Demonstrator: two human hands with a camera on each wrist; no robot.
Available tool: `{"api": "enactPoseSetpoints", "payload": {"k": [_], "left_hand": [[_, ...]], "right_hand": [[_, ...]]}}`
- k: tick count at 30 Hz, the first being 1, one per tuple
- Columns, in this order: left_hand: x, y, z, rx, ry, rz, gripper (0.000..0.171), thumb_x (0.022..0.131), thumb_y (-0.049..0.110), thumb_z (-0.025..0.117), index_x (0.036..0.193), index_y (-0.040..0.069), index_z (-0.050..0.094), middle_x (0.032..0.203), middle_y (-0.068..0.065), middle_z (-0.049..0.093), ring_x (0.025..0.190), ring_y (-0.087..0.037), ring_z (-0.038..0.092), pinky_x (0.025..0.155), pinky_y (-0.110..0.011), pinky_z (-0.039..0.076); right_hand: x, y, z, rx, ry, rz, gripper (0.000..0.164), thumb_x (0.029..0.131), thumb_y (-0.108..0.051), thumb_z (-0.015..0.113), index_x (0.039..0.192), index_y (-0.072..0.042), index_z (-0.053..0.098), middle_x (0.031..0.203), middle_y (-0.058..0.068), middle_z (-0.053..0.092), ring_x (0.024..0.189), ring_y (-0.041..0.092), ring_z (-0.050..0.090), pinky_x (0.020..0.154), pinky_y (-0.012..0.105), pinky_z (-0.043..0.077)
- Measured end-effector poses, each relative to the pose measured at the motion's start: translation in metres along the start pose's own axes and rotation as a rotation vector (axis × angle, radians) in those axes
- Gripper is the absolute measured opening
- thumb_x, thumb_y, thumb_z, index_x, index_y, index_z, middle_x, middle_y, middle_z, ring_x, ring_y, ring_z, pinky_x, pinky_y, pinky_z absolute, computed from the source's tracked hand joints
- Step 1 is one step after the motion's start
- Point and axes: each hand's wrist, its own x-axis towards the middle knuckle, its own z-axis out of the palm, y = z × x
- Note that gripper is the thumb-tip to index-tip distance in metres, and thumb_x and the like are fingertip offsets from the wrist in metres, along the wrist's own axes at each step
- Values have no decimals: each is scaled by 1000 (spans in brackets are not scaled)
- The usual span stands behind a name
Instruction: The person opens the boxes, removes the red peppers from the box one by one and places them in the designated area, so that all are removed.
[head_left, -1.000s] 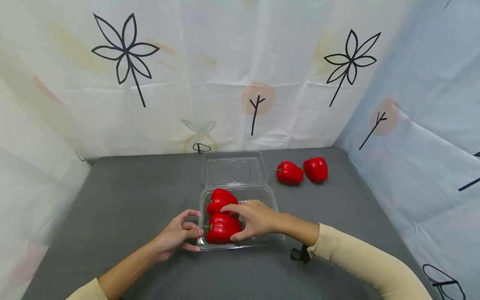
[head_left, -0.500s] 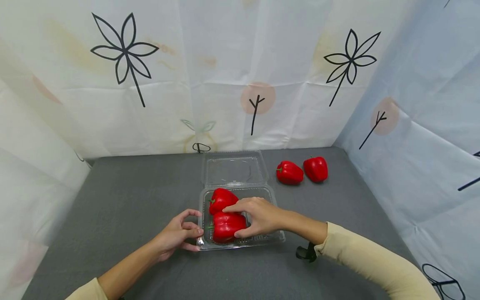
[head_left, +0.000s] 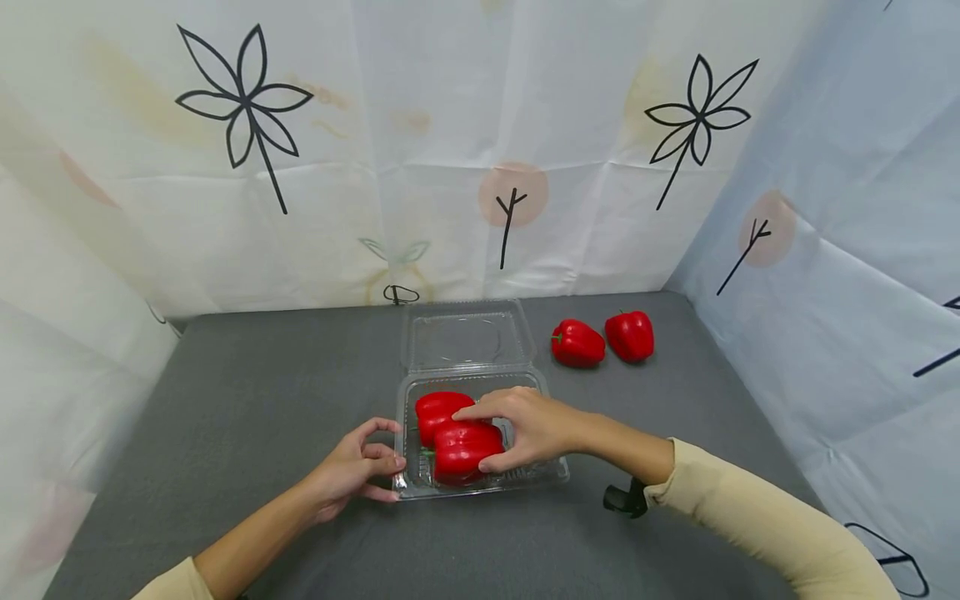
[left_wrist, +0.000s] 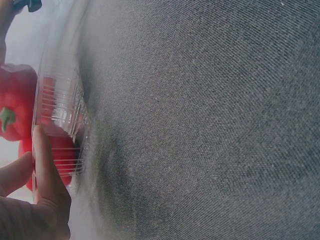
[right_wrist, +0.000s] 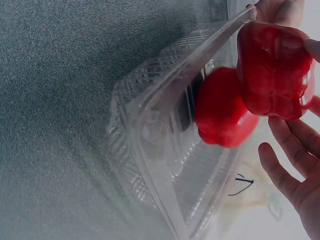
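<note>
A clear plastic clamshell container point(head_left: 558, 477) lies with its lid folded back. My left hand point(head_left: 356, 467) pinches the left rim between thumb and fingers, as the left wrist view shows. My right hand point(head_left: 536, 429) holds a red bell pepper point(head_left: 463, 454) with a green stem, thumb on the near side and fingers on the far side. In the right wrist view this pepper point(right_wrist: 272, 72) is raised above the tray's rim. A second red bell pepper point(head_left: 438, 412) sits in the tray just behind it, partly hidden by the held one.
Two more red bell peppers point(head_left: 577, 343) lie on the grey table point(head_left: 300, 367) at the back right, beside the clear lid point(head_left: 468, 337). A printed fabric curtain point(head_left: 450, 125) stands along the back and both sides.
My right hand has moved to the right with its bell pepper. The pepper behind it has shifted slightly toward me. My left hand has stayed on the rim.
</note>
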Motion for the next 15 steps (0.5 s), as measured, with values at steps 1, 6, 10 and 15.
{"api": "enactPoseSetpoints", "payload": {"k": [1, 6, 10, 15], "left_hand": [[0, 0, 0, 0, -2, 2, 57, 92, 1, 69, 138, 2, 35, 88, -8, 61, 83, -21, 59, 68, -46, 62], [0, -1, 0, 0, -8, 16, 56, 92, 0, 68, 137, 2, 36, 88, -8, 61, 83, -21, 60, 67, -46, 62], [0, -1, 0, -4, -12, 26, 55, 92, -1, 67, 137, 2, 35, 88, -8, 62, 82, -20, 59, 67, -46, 62], [0, -1, 0, -1, -14, 24, 56, 92, -1, 67, 137, 2, 35, 88, -8, 62, 81, -20, 60, 68, -46, 62]], "right_hand": [[-1, -1, -1, 0, 0, -5, 57, 84, -30, 76, 137, -15, 60, 120, -3, 67, 104, 7, 60, 85, 33, 58], [-6, -2, -8, 3, 11, -12, 57, 85, -31, 76, 137, -15, 60, 117, -5, 67, 101, 4, 60, 82, 30, 58], [-11, -1, -15, -10, 30, 7, 57, 84, -31, 76, 137, -17, 60, 115, -6, 67, 99, 5, 60, 82, 31, 57], [-20, 3, -24, -14, 65, 38, 58, 83, -29, 77, 137, -15, 60, 122, -4, 66, 105, 8, 61, 84, 34, 58]]}}
